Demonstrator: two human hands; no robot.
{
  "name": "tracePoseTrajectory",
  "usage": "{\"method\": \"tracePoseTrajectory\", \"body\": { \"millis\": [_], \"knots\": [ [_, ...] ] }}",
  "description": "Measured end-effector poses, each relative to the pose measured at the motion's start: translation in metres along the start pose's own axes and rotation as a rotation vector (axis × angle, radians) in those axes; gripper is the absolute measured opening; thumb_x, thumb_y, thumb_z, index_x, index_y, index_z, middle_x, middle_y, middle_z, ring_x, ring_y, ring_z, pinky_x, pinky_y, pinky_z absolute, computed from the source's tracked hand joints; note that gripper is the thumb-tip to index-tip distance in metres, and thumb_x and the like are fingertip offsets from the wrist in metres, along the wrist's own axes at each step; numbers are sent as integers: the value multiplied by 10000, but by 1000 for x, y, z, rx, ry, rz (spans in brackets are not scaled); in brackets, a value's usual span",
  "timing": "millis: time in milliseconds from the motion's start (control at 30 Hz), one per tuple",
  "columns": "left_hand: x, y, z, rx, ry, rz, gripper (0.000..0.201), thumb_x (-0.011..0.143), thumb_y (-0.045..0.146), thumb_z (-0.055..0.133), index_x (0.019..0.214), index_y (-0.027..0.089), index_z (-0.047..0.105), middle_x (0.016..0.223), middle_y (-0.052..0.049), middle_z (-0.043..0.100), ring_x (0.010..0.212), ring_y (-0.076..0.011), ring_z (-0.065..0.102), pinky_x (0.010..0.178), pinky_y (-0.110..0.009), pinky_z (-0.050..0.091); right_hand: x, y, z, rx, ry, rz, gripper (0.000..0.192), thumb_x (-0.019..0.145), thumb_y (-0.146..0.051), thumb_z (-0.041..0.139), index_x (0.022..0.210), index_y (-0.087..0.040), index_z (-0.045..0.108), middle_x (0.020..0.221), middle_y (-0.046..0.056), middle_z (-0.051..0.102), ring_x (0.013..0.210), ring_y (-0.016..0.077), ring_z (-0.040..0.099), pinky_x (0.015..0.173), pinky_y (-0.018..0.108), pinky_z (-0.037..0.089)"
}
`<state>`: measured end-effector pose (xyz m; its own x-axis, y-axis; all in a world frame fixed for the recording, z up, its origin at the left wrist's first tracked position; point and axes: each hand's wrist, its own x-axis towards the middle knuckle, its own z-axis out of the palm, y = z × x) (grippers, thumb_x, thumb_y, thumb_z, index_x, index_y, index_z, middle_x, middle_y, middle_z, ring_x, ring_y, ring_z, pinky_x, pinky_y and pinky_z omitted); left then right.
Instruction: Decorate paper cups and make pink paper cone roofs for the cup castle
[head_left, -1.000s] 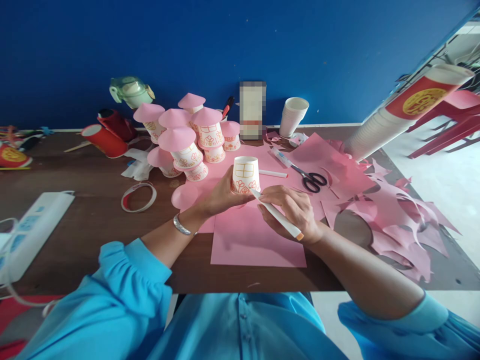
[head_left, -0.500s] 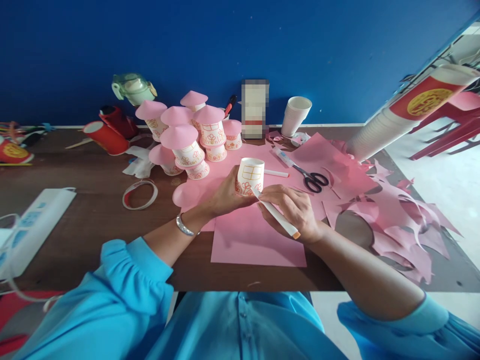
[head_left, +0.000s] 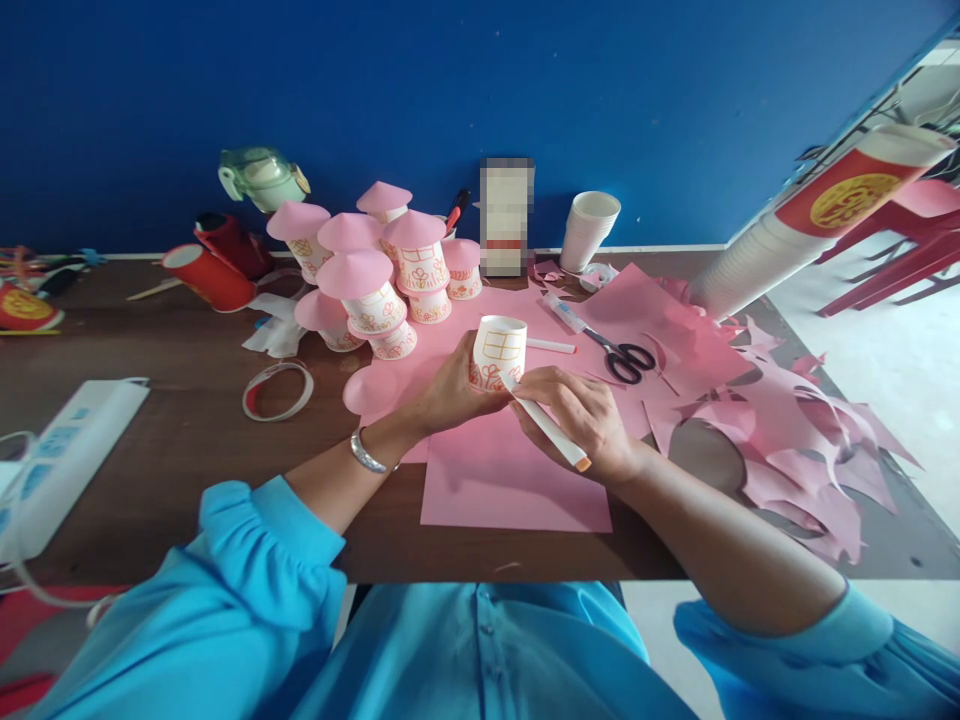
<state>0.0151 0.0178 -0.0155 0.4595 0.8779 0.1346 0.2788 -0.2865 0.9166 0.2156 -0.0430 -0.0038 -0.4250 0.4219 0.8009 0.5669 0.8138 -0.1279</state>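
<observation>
Head camera view: above a brown table (head_left: 195, 455), a person in a blue shirt (head_left: 487, 650) holds a decorated paper cup (head_left: 500, 345)

Clustered behind and to the left of the cup stand pink-roofed cups (head_left: 356, 275); a pink sheet (head_left: 517, 495) lies below it, on the wearer's side; the left hand (head_left: 454, 385) has its fingers wrapped round the cup's left side and underneath; to the cup's right, the right hand (head_left: 574, 415) grasps a slanting white marker with bent fingers; black-handled scissors (head_left: 630, 362) lie farther right of the cup; the white marker (head_left: 551, 430) points its tip at the cup's lower side, among red flower drawings beneath an orange window grid, the exact contact too small to make out
</observation>
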Motion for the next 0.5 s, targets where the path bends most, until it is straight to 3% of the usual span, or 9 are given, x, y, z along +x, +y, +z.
{"method": "tracePoseTrajectory", "body": {
  "millis": [500],
  "knots": [
    [-2,3,-4,-12,2,-91,765,683,566,930,1214,207,513,1167,-107,652,1062,-304,647,823,-427,570,1,-2,-2,-34,38,57,201,958,-95,623,1110,-223,593,891,42,754,736,176,753,584,280,592]
  ]
}}
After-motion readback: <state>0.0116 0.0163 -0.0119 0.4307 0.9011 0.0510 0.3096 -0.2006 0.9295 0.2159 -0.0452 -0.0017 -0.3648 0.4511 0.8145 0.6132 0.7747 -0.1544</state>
